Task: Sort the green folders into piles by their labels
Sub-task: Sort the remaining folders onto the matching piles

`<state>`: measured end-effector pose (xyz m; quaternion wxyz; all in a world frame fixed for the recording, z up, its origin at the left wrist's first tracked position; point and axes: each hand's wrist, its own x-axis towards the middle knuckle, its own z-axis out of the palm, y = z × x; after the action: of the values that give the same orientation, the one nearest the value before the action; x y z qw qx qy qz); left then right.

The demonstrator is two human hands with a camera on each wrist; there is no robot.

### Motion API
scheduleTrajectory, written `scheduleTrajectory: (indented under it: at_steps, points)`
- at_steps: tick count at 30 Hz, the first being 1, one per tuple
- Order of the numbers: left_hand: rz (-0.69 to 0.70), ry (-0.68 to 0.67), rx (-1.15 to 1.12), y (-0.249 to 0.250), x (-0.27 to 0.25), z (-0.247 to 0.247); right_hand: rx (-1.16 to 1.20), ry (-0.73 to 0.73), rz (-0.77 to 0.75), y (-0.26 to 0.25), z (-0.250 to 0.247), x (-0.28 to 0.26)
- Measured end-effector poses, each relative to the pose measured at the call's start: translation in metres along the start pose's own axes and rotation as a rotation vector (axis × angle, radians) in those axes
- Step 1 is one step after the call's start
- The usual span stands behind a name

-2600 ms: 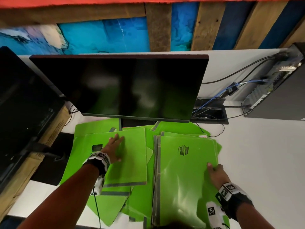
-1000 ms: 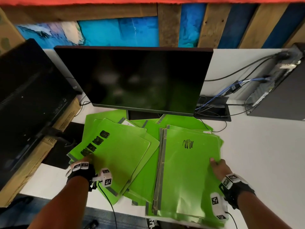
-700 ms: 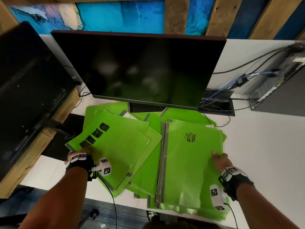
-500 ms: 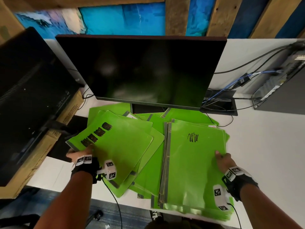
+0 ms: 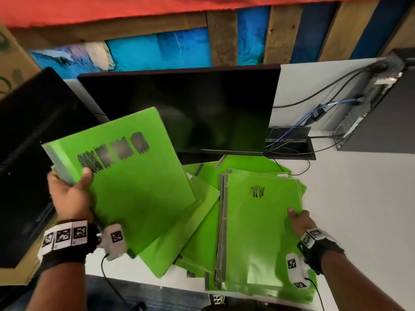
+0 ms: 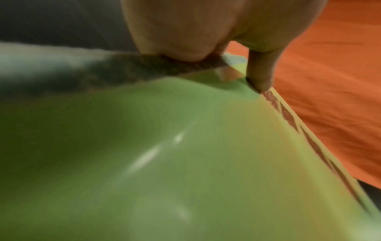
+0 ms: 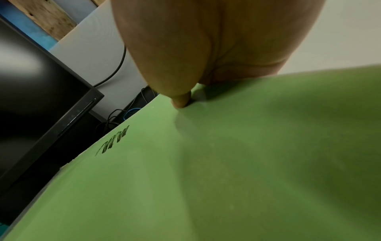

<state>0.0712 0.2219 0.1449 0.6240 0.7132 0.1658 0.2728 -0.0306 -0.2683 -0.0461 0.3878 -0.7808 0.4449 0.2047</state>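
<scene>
Your left hand (image 5: 69, 194) has the four-mark folder (image 5: 134, 185) up off the desk, thumb curled over its bound corner and fingers underneath, and the sheet is tilted with its far corner in front of the monitor (image 5: 186, 108). That's a one-corner grip on a floppy plastic cover, so the free end will probably sag or swing, and it could clip the screen or slide out of your pinch if you turn fast. Your right hand (image 5: 299, 222) sits on the right edge of the squiggle-labelled stack (image 5: 258, 232), thumb pressing the top cover; whether the fingers curl under that edge, I can't tell. Watch that stack: its near end hangs over the front edge of the white desk (image 5: 359, 198), and these glossy covers look slippery, so letting go or nudging it may send the lot fanning onto the floor. Between your hands the loose folders (image 5: 197, 223) lie overlapped and skewed, labels mostly hidden. Drop the lifted one on them carelessly and you risk burying marks you need to read, or mixing piles.
</scene>
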Motion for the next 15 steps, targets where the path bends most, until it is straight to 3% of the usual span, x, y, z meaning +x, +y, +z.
scheduleTrajectory:
  at_steps: [4, 7, 12, 15]
  points:
    - [0.072, -0.217, -0.064, 0.036, -0.017, 0.015, 0.001, -0.021, -0.006, 0.002, -0.002, 0.001]
    - [0.032, -0.410, -0.113, 0.037, -0.044, 0.058, 0.000, -0.038, -0.010, 0.003, -0.004, 0.001]
    - [-0.091, -0.720, 0.040, -0.009, -0.108, 0.140, 0.044, -0.104, -0.034, 0.004, -0.010, 0.000]
    - [-0.216, -0.777, 0.246, -0.050, -0.154, 0.171, 0.035, -0.134, -0.037, 0.005, -0.018, 0.003]
